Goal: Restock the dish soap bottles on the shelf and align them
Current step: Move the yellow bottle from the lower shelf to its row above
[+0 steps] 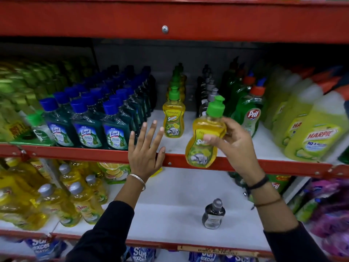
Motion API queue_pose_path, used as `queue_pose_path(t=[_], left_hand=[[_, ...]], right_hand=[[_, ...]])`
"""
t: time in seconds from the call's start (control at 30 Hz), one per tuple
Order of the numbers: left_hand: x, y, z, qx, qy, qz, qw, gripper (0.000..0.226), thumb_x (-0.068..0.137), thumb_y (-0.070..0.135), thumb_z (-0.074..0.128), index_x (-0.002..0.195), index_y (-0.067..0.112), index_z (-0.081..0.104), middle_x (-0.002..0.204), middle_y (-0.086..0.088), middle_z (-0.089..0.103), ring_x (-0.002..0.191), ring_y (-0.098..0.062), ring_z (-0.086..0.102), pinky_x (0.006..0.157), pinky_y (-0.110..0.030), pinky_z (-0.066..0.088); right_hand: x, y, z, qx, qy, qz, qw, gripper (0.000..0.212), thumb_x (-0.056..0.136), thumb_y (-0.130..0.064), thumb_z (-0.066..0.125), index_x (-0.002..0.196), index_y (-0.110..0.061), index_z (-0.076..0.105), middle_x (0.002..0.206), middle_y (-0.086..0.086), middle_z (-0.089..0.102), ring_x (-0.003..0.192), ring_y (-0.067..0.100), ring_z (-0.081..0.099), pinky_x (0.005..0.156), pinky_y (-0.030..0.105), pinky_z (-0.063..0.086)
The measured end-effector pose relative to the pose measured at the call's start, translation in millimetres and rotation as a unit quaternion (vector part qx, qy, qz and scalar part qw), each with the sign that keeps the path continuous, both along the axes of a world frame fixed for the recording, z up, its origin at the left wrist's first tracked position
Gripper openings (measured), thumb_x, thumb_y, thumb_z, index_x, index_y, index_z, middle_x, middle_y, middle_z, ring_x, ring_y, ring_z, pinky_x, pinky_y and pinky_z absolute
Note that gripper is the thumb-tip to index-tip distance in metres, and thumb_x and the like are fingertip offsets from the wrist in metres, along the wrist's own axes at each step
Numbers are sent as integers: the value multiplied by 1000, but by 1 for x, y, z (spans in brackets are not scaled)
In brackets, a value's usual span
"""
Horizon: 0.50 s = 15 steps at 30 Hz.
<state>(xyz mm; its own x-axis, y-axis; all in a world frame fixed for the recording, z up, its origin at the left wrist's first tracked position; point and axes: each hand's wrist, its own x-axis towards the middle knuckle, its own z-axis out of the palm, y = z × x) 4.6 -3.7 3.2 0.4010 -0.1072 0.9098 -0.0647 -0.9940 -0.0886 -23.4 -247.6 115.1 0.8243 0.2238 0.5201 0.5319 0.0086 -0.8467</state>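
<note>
My right hand (233, 142) grips a yellow dish soap bottle (203, 140) with a green cap, tilted, in front of the red edge of the middle shelf (94, 153). My left hand (146, 148) is open with spread fingers, its palm over the shelf edge, just left of the held bottle. A row of the same yellow bottles (173, 118) stands upright on the white shelf board, running toward the back. The bare white board lies between that row and the held bottle.
Blue-capped green Lizol bottles (113, 129) crowd the left of the shelf. Grey-capped dark bottles (209, 91), green Pril bottles (249, 112) and yellow-green Harpic bottles (317, 135) stand on the right. On the lower shelf are yellow bottles (75, 201) and one small dark bottle (213, 214).
</note>
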Motion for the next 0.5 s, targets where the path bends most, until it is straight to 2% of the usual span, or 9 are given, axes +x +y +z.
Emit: queue_pose_path(t=[0.07,0.17,0.3,0.37,0.5], left_hand=[[0,0,0,-2,2,-7,1000,55,100,41,31,151,21,28,155,-7,34,145,-27,30,118,-49,18],[0,1,-1,-6,3,-13,1000,55,101,42,30,152,22,25,157,-5,29,145,-27,28,118,-49,19],[0,1,-1,-4,-1,-17,1000,56,101,42,28,152,21,25,157,-4,28,145,-27,29,118,-48,19],[1,1,-2,-10,-5,-25,1000,58,100,43,27,153,19,22,160,-3,22,145,-26,28,119,-48,18],[2,2,-4,-20,-19,-39,999,61,100,43,28,153,16,19,163,-2,12,145,-28,27,120,-46,17]], right_hand=[[12,10,7,18,-5,-21,1000,42,70,-23,77,108,-25,62,106,2,70,97,15,68,81,28,55],[33,30,4,12,-5,-52,999,48,65,-35,79,108,-25,60,106,4,69,97,19,68,83,39,57],[55,58,-18,-18,9,-62,998,47,66,-26,82,107,-25,60,103,-1,69,95,16,67,86,46,56],[60,70,-26,-31,13,-68,997,49,67,-29,82,110,-24,60,107,1,69,95,12,67,86,40,57],[61,84,-23,-41,8,-83,996,48,71,-25,80,113,-15,59,102,-5,66,83,-14,60,72,9,49]])
